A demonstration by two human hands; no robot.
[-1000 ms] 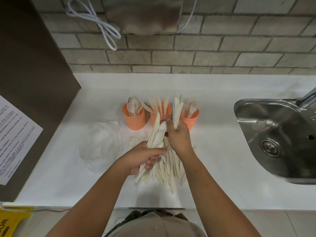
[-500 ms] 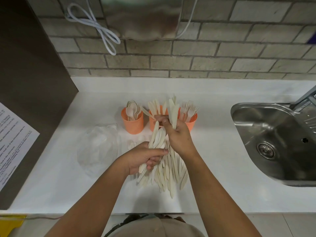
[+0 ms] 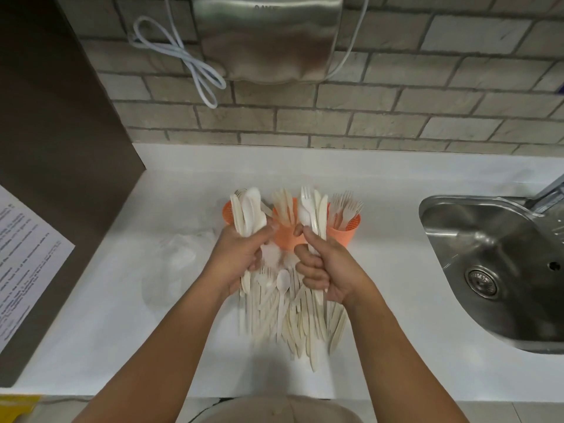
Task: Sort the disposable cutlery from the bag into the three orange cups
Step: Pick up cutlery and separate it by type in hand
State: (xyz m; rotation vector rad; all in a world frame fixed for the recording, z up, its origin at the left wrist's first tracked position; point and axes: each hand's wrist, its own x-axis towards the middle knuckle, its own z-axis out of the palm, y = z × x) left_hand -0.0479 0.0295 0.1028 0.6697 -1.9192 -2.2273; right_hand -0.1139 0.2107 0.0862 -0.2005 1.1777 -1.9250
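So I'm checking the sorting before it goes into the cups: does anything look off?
The right hand grips a mixed bunch: a fork sticks up among knives. Nothing spilled or broken shows.

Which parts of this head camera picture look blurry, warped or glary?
Head view: wide-angle bending curves the brick wall and the counter; the plastic bag and the cutlery pile look soft and smeared; bright glare patches sit on the steel sink and the wall dispenser.
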